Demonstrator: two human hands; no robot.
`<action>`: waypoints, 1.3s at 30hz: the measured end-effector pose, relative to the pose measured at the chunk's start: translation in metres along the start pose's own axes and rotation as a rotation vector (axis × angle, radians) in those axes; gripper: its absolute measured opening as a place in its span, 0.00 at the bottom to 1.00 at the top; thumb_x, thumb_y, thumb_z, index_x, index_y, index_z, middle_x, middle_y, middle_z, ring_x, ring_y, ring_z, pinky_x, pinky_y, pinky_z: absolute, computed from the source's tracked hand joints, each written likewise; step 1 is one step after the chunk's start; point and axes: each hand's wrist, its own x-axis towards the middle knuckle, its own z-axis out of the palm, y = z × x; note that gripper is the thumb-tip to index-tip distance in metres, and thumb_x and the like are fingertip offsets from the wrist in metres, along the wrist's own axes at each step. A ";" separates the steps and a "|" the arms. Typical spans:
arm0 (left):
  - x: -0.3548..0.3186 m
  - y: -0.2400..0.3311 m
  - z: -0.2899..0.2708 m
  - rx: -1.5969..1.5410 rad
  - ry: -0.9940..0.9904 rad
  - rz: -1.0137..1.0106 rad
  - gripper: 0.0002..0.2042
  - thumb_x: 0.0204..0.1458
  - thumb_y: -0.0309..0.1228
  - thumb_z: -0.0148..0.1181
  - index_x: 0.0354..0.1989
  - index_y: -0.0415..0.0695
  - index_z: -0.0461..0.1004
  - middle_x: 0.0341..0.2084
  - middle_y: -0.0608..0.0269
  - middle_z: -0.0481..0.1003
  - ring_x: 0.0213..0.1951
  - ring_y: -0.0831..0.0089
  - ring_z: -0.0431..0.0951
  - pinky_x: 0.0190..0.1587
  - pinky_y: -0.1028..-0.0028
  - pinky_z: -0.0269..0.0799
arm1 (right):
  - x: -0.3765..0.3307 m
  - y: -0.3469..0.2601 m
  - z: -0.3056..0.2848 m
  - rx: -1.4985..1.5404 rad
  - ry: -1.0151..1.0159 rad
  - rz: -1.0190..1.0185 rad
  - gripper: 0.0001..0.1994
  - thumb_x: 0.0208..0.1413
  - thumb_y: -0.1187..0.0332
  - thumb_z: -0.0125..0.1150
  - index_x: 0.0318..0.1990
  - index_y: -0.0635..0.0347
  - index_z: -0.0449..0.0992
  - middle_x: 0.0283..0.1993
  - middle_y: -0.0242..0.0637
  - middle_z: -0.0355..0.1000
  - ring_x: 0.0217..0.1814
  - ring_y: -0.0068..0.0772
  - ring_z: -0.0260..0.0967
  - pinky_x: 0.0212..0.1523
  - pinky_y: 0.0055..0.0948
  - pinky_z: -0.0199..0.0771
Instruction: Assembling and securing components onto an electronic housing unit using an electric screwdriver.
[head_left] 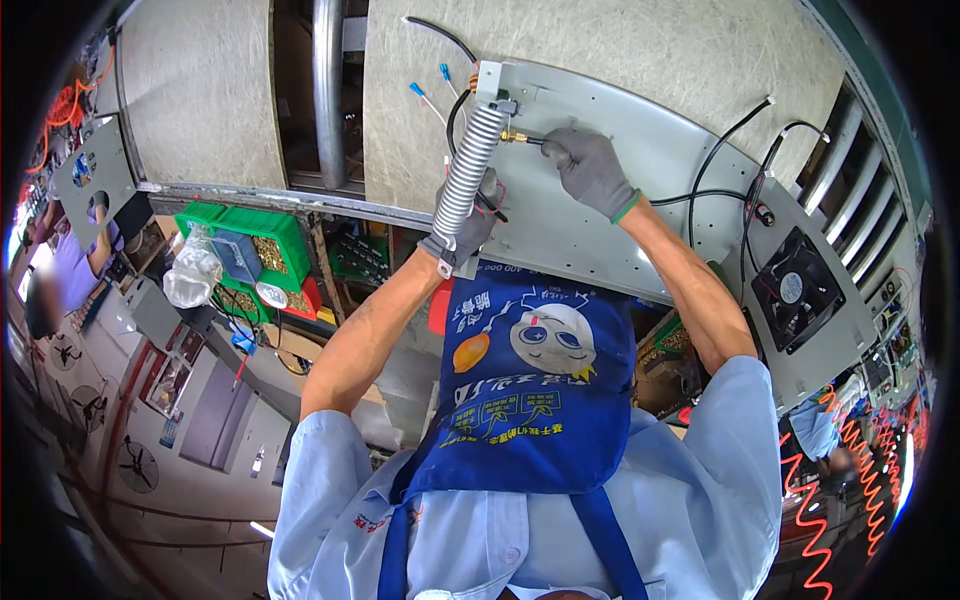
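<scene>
A silver ribbed metal coil point(469, 172) stands slanted along the left edge of a grey sheet-metal panel point(585, 232). My left hand point(478, 222), in a grey glove, is closed around the coil's lower part, which hides some of the fingers. A black wire end pokes out beside these fingers. My right hand point(592, 172), also gloved, pinches a black cable just behind its brass connector point(514, 136). The connector's tip meets the coil's upper right side; whether it is seated there cannot be seen. Blue-tipped wires point(430, 98) lie left of the coil.
A black fan point(797, 290) is mounted on the panel's right part, with black cables point(715, 180) looped near it. Metal rollers point(327, 95) show between the worktop boards. Green bins point(272, 240) of small brass parts stand at left. Another person is at the far left.
</scene>
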 end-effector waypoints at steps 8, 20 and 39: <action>0.004 0.015 -0.009 -0.009 -0.061 -0.011 0.09 0.61 0.35 0.54 0.37 0.40 0.72 0.27 0.56 0.73 0.30 0.64 0.72 0.37 0.68 0.71 | 0.000 -0.001 0.003 0.003 0.002 0.003 0.05 0.56 0.72 0.50 0.31 0.59 0.74 0.26 0.46 0.70 0.27 0.53 0.68 0.29 0.43 0.68; 0.003 0.026 -0.014 -0.101 -0.038 -0.035 0.12 0.63 0.36 0.53 0.33 0.39 0.68 0.22 0.61 0.67 0.26 0.68 0.67 0.32 0.69 0.68 | 0.007 -0.004 0.003 -0.001 0.021 -0.075 0.05 0.55 0.74 0.52 0.32 0.62 0.74 0.26 0.46 0.70 0.27 0.51 0.68 0.28 0.42 0.67; -0.002 0.020 -0.012 0.053 0.071 0.084 0.14 0.59 0.30 0.55 0.50 0.35 0.69 0.38 0.46 0.72 0.40 0.56 0.72 0.46 0.65 0.68 | 0.004 0.000 0.000 -0.037 -0.046 0.024 0.08 0.55 0.72 0.47 0.29 0.60 0.74 0.29 0.48 0.71 0.35 0.55 0.69 0.39 0.47 0.69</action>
